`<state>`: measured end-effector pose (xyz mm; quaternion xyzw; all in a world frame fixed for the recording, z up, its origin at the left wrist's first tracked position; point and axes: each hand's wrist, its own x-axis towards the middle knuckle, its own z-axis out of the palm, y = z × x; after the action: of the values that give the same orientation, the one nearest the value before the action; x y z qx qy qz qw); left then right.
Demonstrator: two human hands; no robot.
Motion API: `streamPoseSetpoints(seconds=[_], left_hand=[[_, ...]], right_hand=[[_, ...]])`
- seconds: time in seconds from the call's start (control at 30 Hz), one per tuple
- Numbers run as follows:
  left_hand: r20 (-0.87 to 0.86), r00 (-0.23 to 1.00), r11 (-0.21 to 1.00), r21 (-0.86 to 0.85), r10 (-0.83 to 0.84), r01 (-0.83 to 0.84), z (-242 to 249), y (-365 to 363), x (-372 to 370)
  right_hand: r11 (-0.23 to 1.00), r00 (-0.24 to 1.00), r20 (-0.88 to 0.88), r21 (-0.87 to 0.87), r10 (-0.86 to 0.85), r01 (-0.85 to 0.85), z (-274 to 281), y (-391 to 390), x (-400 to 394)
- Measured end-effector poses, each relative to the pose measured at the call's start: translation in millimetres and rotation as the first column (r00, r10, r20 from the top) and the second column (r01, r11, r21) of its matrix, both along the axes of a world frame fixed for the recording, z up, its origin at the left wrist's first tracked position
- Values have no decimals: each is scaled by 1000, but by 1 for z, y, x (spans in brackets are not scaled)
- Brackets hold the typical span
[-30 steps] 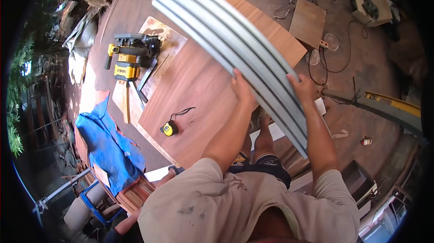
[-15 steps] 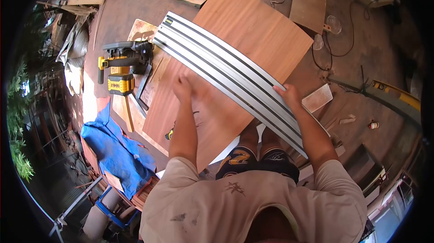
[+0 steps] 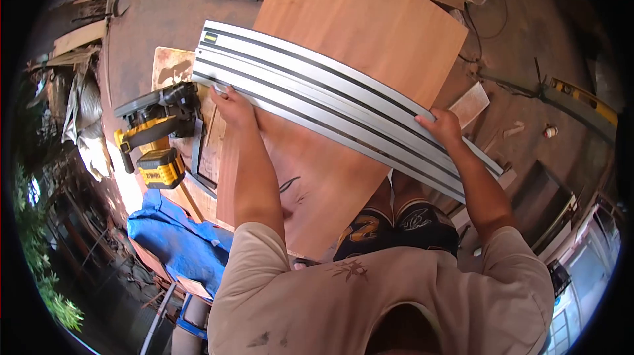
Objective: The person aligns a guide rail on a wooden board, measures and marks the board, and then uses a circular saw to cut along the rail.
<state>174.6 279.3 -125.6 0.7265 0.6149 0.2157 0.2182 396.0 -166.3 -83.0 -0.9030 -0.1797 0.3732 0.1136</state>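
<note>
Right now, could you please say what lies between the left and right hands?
In the head view, a silver guide rail spans from the left hand to the right hand.

We see a brown floor [image 3: 172, 8] spread beneath the work. Over its middle is a wood-grained panel [image 3: 363, 25], with a thin dark strap [image 3: 289, 184] on its lower part; an aluminium guide rail [image 3: 297, 84] crosses above, whether touching we cannot tell. At left, a stained board [image 3: 173, 61] shows past the panel's edge, and a cordless circular saw [image 3: 155, 132] rests there, jutting leftward. At right, the floor carries a pale slab [image 3: 467, 105], a wood scrap [image 3: 513, 131] and a small bottle [image 3: 550, 131].
</note>
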Motion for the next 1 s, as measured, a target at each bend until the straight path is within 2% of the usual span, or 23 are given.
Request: streamPoseSetpoints(seconds=[0.07,0.1,0.2,0.23,0.4,0.47,0.5,0.53,0.6,0.67,0.73,0.8,0.93,1.0], left_hand=[[71,996,998,49,44,-48,-6,6,-3],[107,992,996,47,73,-78,0,3,1],[76,990,984,130,116,-125,-7,6,-2],[62,989,991,-2,134,-134,8,3,4],[168,978,991,31,122,-129,3,4,4],[133,985,994,19,108,-111,1,5,2],[125,988,996,8,90,-92,3,6,4],[87,990,994,2,111,-112,6,5,7],[25,991,991,1,131,-131,7,1,9],[-28,991,991,-32,131,-132,16,-2,14],[-51,996,995,72,80,-76,1,6,7],[-74,994,996,42,86,-83,-3,8,4],[-113,992,998,30,55,-52,-2,8,4],[-117,991,996,69,71,-63,-1,5,5]], right_hand=[[999,999,-23,10,-37,37,4,3,0],[996,999,4,70,-46,46,1,0,-1],[993,997,40,107,-61,56,-3,-2,-3],[995,998,54,92,-36,31,4,4,-2],[994,996,82,110,-33,24,-13,-4,-3],[974,994,1,199,-107,105,-5,-2,-1],[996,997,80,86,10,-17,-7,-5,1],[998,997,72,59,-18,14,-8,-8,0],[990,998,52,135,-35,28,-10,-8,-1],[995,997,75,95,-17,10,-4,-5,0],[998,995,97,56,9,-15,0,-4,2],[996,996,83,77,32,-38,1,-4,1],[1000,998,54,-11,-22,22,4,-2,-4],[995,986,163,103,-20,3,-4,-8,-8]])
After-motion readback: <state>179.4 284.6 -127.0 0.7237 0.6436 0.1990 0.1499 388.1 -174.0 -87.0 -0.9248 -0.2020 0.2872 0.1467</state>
